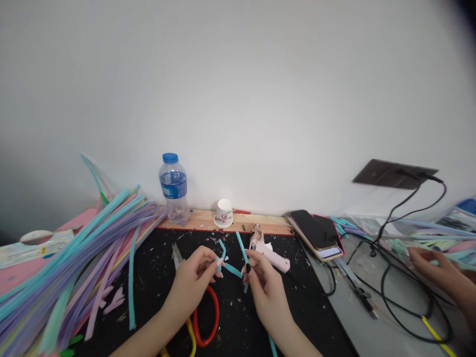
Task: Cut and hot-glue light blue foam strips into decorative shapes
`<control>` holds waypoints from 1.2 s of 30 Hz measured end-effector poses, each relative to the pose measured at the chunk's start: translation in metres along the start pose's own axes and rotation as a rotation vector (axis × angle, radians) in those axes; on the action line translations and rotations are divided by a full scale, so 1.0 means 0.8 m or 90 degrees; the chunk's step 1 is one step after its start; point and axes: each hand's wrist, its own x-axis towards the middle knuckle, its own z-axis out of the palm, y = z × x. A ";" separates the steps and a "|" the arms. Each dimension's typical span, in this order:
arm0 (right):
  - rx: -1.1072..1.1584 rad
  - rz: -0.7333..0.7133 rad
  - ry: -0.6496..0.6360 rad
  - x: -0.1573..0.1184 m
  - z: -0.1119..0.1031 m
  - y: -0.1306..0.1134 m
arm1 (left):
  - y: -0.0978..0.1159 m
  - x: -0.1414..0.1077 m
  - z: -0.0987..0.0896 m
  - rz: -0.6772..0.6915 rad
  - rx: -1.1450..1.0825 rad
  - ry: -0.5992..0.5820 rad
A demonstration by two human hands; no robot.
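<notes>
My left hand (197,275) is closed in a pinch on a bent turquoise pipe cleaner (233,270). That piece runs across to the fingertips of my right hand (265,285), also pinched shut on it. A straight turquoise end sticks up from the right fingers, and a shorter bent end rises by the left ones. Whether these are one stem or two, I cannot tell. Under my left forearm lie scissors with red and yellow handles (217,317), blades partly hidden by the hand. Just behind my right hand rests a pale pink glue gun (275,258).
Pastel pipe cleaners (92,248) are heaped at left on the black mat (238,327). A water bottle (173,188), a paper cup (223,213) and phones (316,230) stand or lie along the back. Black cables (386,292) and another person's hand (439,270) are at right.
</notes>
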 end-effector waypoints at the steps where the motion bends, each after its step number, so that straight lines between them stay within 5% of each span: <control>1: 0.037 0.022 -0.012 0.000 0.000 0.000 | 0.000 0.000 0.000 0.003 -0.002 0.000; 5: 0.048 0.070 -0.035 0.002 -0.001 -0.004 | -0.004 0.002 0.000 -0.012 -0.048 0.010; 13: -0.088 0.018 -0.038 0.008 -0.010 -0.011 | -0.004 0.000 0.000 -0.011 -0.007 -0.017; 36: -0.124 0.008 -0.075 0.010 -0.012 -0.006 | -0.001 0.000 0.002 0.007 -0.066 -0.021</control>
